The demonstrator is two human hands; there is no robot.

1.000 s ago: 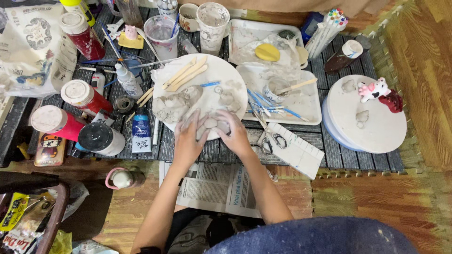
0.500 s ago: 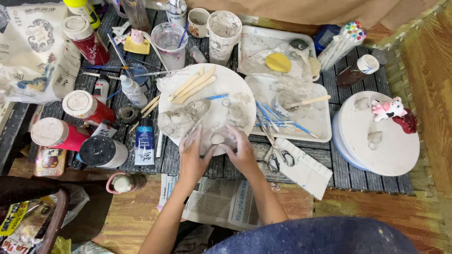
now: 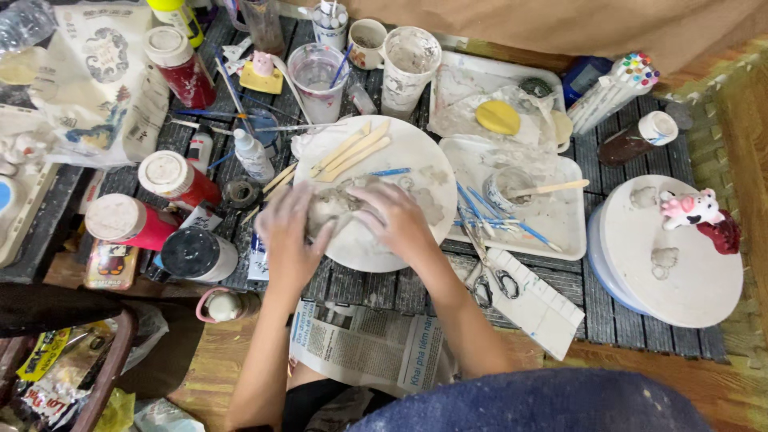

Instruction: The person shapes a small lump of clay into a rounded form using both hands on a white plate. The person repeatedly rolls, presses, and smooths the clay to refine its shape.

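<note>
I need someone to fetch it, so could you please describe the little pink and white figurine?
Look at the round white board at the table's right end. The figurine lies near its upper right edge, beside a dark red lump; the board's other pieces are flat and grey.

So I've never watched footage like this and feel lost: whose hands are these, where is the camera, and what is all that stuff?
The camera sits on the person's head and looks down, so both hands are their own. The left hand and right hand press together on a grey lump of clay lying on a round white board. Wooden modelling sticks lie on the same board. Around it stand red paint jars, a tray with blue tools, scissors, and a small pink and white figurine on a second round board.
</note>
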